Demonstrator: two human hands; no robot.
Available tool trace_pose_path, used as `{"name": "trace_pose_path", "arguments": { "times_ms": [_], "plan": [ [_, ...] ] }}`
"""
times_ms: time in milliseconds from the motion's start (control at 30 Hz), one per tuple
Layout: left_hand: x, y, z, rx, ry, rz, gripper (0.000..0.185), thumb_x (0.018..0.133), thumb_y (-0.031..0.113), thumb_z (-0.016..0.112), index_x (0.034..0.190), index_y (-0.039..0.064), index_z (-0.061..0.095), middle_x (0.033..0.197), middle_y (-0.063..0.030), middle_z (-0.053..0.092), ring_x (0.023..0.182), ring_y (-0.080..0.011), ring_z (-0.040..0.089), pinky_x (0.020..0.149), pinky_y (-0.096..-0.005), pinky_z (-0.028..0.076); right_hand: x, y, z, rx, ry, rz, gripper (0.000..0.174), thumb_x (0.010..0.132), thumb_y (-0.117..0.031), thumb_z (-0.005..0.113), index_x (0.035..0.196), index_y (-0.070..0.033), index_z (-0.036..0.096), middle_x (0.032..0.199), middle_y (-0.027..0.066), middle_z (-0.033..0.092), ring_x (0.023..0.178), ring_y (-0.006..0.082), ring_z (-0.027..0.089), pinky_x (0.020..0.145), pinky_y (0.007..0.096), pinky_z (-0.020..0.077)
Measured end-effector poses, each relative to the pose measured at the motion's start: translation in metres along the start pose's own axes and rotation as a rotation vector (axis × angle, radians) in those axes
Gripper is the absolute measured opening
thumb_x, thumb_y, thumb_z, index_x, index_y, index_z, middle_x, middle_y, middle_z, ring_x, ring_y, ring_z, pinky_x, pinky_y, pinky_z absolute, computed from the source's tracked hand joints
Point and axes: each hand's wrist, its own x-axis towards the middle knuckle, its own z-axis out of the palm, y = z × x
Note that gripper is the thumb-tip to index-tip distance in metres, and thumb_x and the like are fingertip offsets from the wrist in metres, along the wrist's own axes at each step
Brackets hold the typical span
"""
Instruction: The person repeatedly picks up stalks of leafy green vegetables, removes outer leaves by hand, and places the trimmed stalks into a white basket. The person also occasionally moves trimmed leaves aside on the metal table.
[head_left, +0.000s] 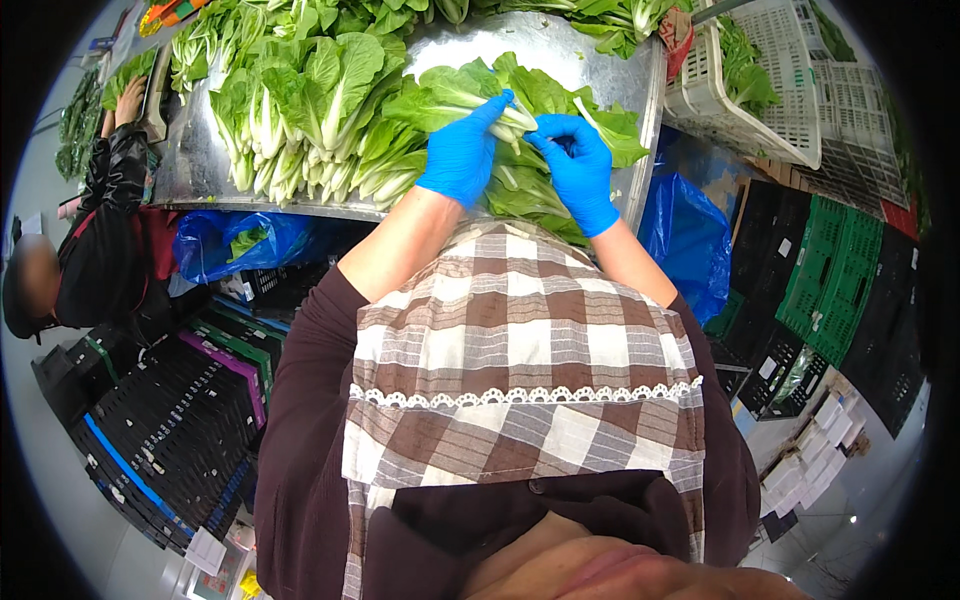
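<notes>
My left hand (465, 154), in a blue glove, grips a head of leafy greens with pale stalks (454, 90). Its leaves point left and its stem end points right. My right hand (577, 165), also blue-gloved, has thumb and fingertips pinched at that stem end; any small piece between them is hidden. Below and around both hands lie loose green leaves (525, 191) on a metal table (187, 165). Left of my left hand, many similar heads (315, 112) are heaped in rows, their white stalks towards me.
White plastic crates (772, 120) holding greens stand right of the table. Blue plastic bags (686, 240) hang at its right side and front edge. Stacked black and green crates (829, 270) are at right, more black crates (172, 420) at left. A co-worker's hand (131, 97) touches greens at far left.
</notes>
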Motion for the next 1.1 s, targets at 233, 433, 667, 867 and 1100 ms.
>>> {"name": "trace_pose_path", "arguments": {
  "times_ms": [233,433,667,867,1100],
  "plan": [
    [0.014,-0.007,-0.029,0.394,-0.106,0.212,0.026,0.094,0.009,0.062,0.117,-0.003,0.065,0.114,-0.0112,0.065,0.098,-0.0180,0.062,0.083,-0.0284,0.050,0.004,0.011,-0.012,0.344,0.087,0.458,0.020,0.094,-0.013,0.064,0.107,0.001,0.058,0.092,0.0100,0.066,0.078,0.0172,0.067,0.069,0.0275,0.0540],
    [0.001,-0.016,-0.026,0.477,-0.179,0.177,0.023,0.094,0.011,0.061,0.111,-0.003,0.067,0.107,-0.0072,0.069,0.096,-0.0147,0.063,0.083,-0.0268,0.049,0.015,0.006,-0.024,0.150,-0.267,0.545,0.024,0.095,-0.026,0.064,0.099,-0.002,0.062,0.081,0.0056,0.064,0.065,0.0125,0.061,0.060,0.0245,0.0489],
    [-0.041,-0.008,-0.006,0.577,-0.258,0.256,0.025,0.090,0.014,0.068,0.110,0.000,0.068,0.103,-0.0064,0.069,0.089,-0.0127,0.062,0.079,-0.0273,0.051,0.022,0.005,-0.029,-0.298,-0.494,0.557,0.030,0.091,-0.031,0.066,0.101,-0.003,0.067,0.085,0.0093,0.069,0.064,0.0184,0.064,0.060,0.0302,0.0517],
    [-0.025,-0.001,-0.015,0.179,-0.225,-0.062,0.032,0.095,0.009,0.056,0.121,-0.009,0.058,0.115,-0.0170,0.064,0.105,-0.0257,0.063,0.095,-0.0357,0.048,0.057,0.006,-0.080,-0.442,-0.660,0.325,0.045,0.084,-0.030,0.072,0.124,-0.011,0.065,0.094,0.0103,0.072,0.074,0.0190,0.068,0.065,0.0308,0.0547],
    [-0.012,-0.003,-0.028,-0.016,-0.217,-0.046,0.037,0.095,0.006,0.053,0.129,-0.007,0.049,0.117,-0.0180,0.062,0.104,-0.0293,0.062,0.099,-0.0456,0.049,0.210,0.064,-0.154,-0.786,0.333,0.225,0.047,0.075,-0.037,0.080,0.100,0.000,0.064,0.095,0.0166,0.069,0.088,0.0311,0.067,0.080,0.0400,0.0522]
  ]
}}
